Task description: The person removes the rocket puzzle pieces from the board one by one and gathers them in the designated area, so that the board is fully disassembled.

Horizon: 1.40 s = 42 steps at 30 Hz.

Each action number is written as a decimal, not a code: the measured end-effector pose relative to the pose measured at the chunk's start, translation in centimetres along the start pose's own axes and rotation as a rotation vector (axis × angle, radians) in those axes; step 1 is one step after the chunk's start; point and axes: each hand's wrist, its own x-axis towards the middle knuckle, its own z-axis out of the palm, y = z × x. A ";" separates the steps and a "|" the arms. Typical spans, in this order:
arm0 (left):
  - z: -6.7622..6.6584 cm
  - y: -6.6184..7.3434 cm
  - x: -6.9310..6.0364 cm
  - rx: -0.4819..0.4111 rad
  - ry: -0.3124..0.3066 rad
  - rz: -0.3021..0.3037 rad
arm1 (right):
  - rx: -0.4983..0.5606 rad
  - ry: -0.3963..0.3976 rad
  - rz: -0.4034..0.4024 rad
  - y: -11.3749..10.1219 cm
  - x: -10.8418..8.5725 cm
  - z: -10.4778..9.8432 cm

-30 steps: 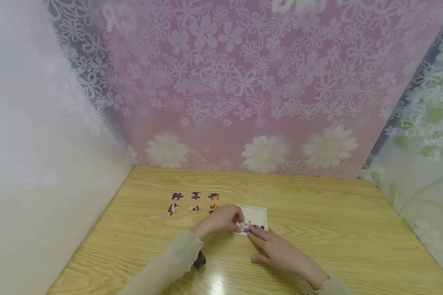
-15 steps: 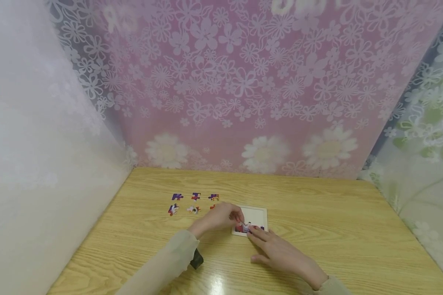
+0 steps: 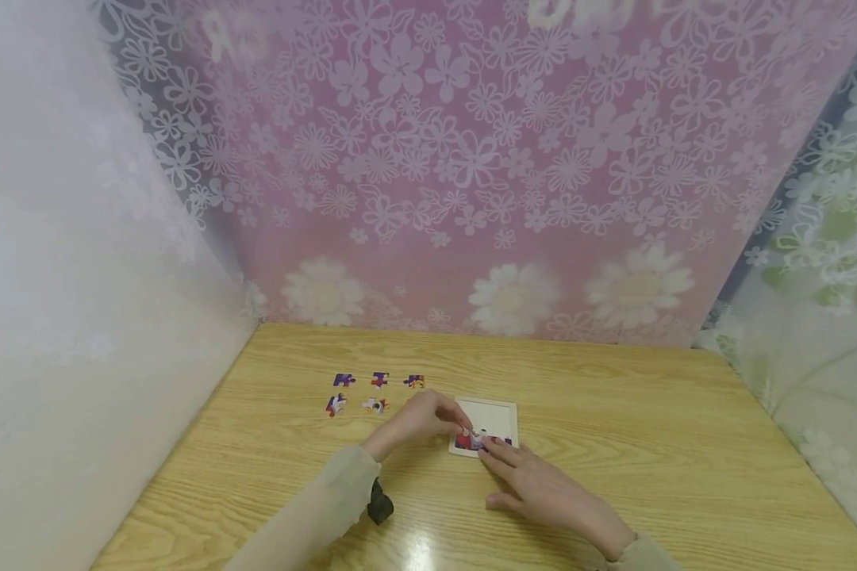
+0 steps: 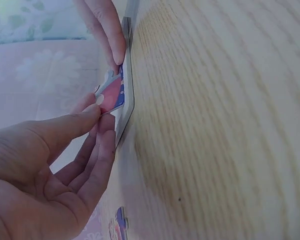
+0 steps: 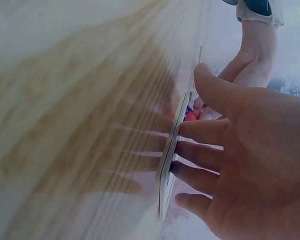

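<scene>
A shallow white puzzle tray (image 3: 513, 416) lies on the table, with a row of joined pieces along its near side. At the tray's near left corner, my left hand (image 3: 421, 419) pinches a red and blue puzzle piece (image 4: 110, 96) between thumb and fingers. That piece stands tilted against the tray in the left wrist view. My right hand (image 3: 543, 488) rests its straight fingertips on the pieces (image 3: 497, 442) at the tray's near right, its thumb spread apart. Fingers hide part of the row.
Left of the tray lie several loose puzzle pieces (image 3: 379, 380) in two rows; my left hand covers one at the row's end. A black device (image 3: 380, 504) sits at my left wrist. Patterned cloth walls (image 3: 471, 301) bound the wooden table (image 3: 614, 412) behind and at both sides.
The left hand has drawn slightly up and left, tilting the puzzle piece, and more of the tray's near left corner shows. My right hand has stayed in place.
</scene>
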 end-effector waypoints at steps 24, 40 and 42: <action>-0.7 -1.5 -1.4 -0.086 0.102 -0.055 | 0.006 0.001 -0.006 0.4 0.1 0.5; -3.9 -4.2 -5.3 -0.194 0.198 -0.101 | 0.007 0.020 -0.023 0.2 0.0 0.3; -4.4 -4.4 -5.9 -0.197 0.208 -0.107 | 0.012 0.022 -0.027 0.2 0.0 0.3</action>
